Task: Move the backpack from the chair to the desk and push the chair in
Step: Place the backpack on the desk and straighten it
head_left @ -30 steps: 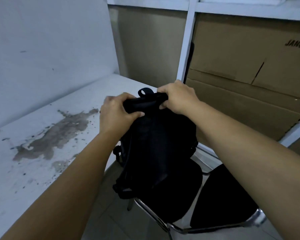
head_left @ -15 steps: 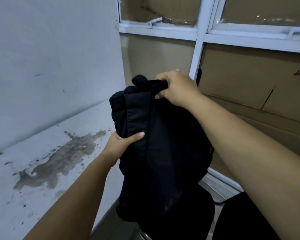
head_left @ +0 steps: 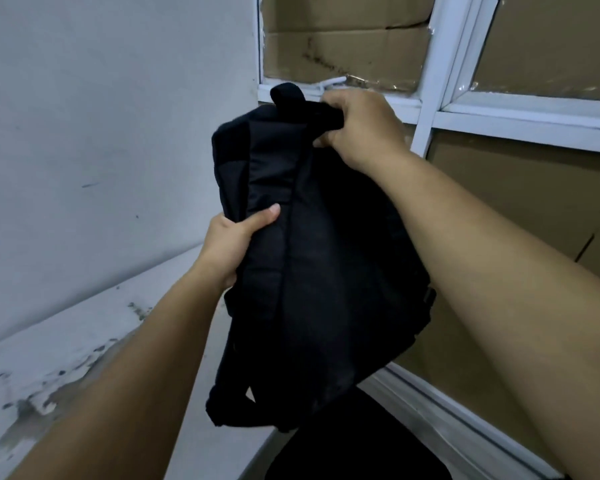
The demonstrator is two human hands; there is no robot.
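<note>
The black backpack (head_left: 326,278) hangs in the air in front of me, clear of the chair. My right hand (head_left: 361,129) grips its top handle. Lower down, my left hand (head_left: 232,244) clasps the bag's left side, thumb across the fabric. The bag's bottom edge hovers over the right edge of the white desk (head_left: 66,358), which has a grey stain. Only the black seat of the chair (head_left: 354,455) shows, directly below the bag at the frame's bottom.
A white wall (head_left: 101,133) rises behind the desk on the left. To the right stands a white-framed window (head_left: 430,109) backed with brown cardboard (head_left: 534,209). Its white sill runs down past the chair.
The backpack has risen off the chair seat and shifted toward the desk. My left hand moved from the top handle down to the bag's side. The view tilted upward.
</note>
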